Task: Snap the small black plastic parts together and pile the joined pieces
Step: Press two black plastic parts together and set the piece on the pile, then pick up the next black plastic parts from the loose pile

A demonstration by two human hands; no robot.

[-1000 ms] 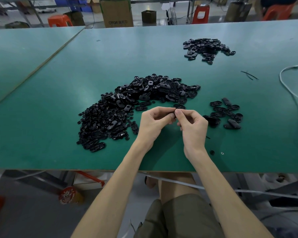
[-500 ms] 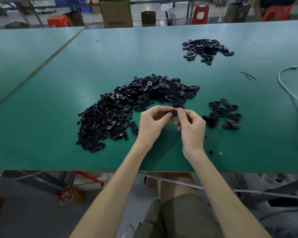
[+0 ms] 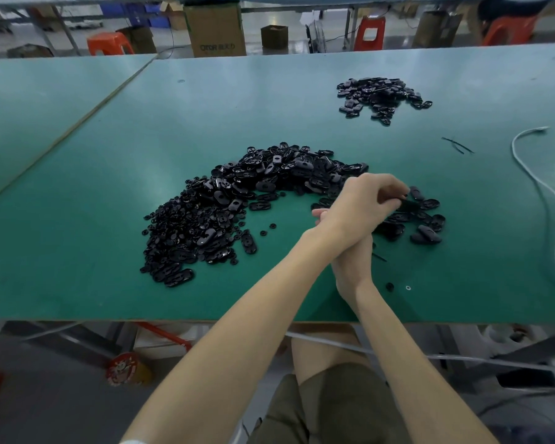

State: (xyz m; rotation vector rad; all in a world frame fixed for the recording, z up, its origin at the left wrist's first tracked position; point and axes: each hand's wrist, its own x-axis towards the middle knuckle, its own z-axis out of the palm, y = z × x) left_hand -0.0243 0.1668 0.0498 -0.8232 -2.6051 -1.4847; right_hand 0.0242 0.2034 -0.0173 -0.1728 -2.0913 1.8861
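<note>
A big heap of loose black plastic parts [image 3: 231,213] lies on the green table [image 3: 93,174], left of my hands. My left hand [image 3: 362,206] reaches across to the right, over my right hand, and pinches a black piece [image 3: 409,205] at its fingertips, just above the small pile of joined pieces [image 3: 428,230]. My right hand [image 3: 350,264] sits on the table under the left wrist and is mostly hidden. Only its fingertips poke out to the left, with nothing seen in them.
Another pile of black pieces [image 3: 378,94] lies far back on the right. A white cable [image 3: 551,193] curves along the right side, with thin black strands [image 3: 457,145] near it. Two tiny bits [image 3: 390,286] lie near the front edge. Boxes and stools stand beyond the table.
Both hands were pressing a piece together at the table's middle. Now my left hand has swung right with the piece, over the small pile, crossing above my right hand.
</note>
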